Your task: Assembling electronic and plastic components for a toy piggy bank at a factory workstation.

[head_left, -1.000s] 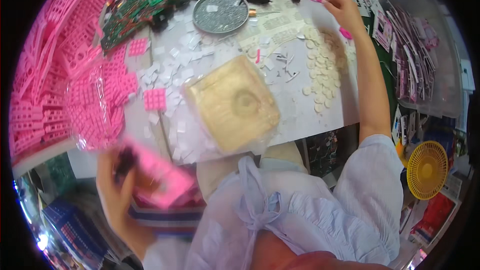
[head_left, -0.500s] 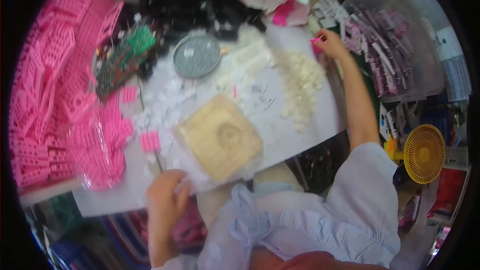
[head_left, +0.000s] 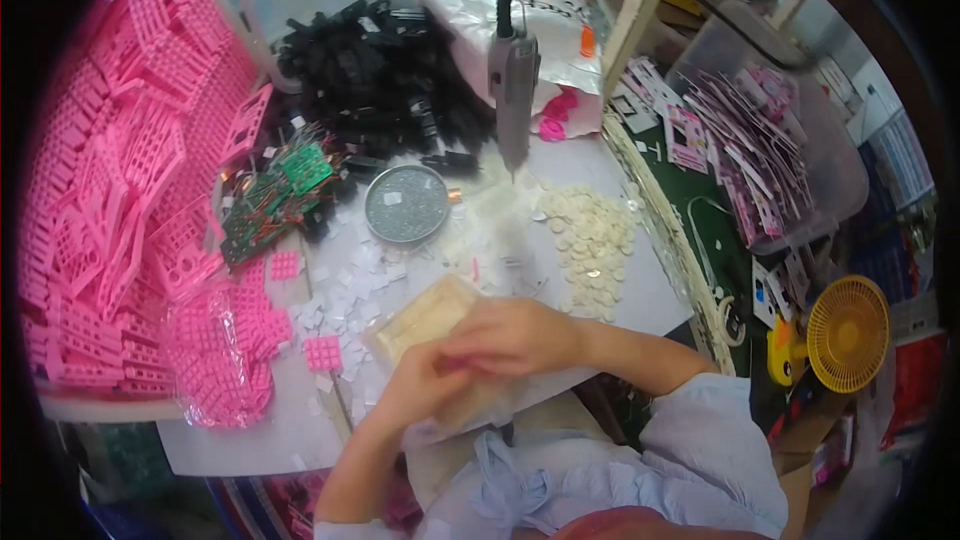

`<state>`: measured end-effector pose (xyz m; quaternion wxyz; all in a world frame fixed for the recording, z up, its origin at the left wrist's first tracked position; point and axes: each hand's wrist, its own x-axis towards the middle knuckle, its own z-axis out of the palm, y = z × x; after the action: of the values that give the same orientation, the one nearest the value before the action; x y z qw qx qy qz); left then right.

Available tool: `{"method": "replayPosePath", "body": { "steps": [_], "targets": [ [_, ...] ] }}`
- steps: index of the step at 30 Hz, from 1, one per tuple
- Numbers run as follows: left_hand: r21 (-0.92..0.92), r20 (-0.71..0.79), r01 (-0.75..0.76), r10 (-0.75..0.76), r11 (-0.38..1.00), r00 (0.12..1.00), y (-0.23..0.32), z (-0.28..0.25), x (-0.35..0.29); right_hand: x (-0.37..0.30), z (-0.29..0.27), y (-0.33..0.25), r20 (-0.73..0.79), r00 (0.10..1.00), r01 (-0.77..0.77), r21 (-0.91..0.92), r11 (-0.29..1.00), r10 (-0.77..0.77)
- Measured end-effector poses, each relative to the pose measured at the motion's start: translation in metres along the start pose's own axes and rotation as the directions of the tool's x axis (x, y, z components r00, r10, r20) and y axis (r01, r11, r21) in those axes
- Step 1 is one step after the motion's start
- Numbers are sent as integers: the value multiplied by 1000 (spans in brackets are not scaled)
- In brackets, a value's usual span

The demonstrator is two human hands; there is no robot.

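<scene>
My left hand (head_left: 423, 377) and my right hand (head_left: 520, 336) meet over a square cream-coloured block (head_left: 420, 318), covering most of it. Both sets of fingers are closed together. A hint of pink shows between them, but what they hold is too hidden to name. Left of my left hand lies a small pink keypad-like square (head_left: 322, 353), with a second pink square (head_left: 285, 265) farther back. Beyond the block stands a round metal tin (head_left: 407, 203) of tiny grey bits. A grey electric screwdriver (head_left: 514, 90) hangs upright on a cable above the table.
Pink plastic frames (head_left: 120, 170) pile up at the left, beside a clear bag of pink pieces (head_left: 220, 355). Black parts (head_left: 380, 90) heap at the back, green circuit boards (head_left: 290, 185) nearer. Cream discs (head_left: 590, 245) lie right; a yellow fan (head_left: 848, 333) stands beyond the edge.
My right hand has come from the far right edge, where it held a small pink piece, to meet my left hand over the block. My left hand has moved up and inward. The view has shifted.
</scene>
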<state>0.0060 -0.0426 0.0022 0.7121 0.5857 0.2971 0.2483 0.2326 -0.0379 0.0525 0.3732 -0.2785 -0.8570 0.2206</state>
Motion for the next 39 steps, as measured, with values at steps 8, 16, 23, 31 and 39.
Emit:
{"method": "replayPosePath", "body": {
  "steps": [8, 16, 23, 31, 39],
  "targets": [
    [419, -366, 354, -201, 836, 908, 35, 2, -26, -4, 8, 9, 127, 975, -154, -214, 965, 184],
    [854, -144, -163, 524, 495, 839, -10, 24, -51, -18, 32, 17, 54, 971, -204, -327, 923, 234],
    [957, -34, -70, 349, 281, 936, -30, 27, -46, -8, 48, 39, 179, 967, -93, -419, 903, 182],
    [718, -142, -228, 459, 658, 877, -5, -41, -72, -6, 45, 29, 141, 939, -291, -168, 942, 315],
    [694, -446, 642, 895, 324, 30, 187, -301, -113, -48, 15, 29, -19, 911, -411, 9, 912, 411]
  ]
}}
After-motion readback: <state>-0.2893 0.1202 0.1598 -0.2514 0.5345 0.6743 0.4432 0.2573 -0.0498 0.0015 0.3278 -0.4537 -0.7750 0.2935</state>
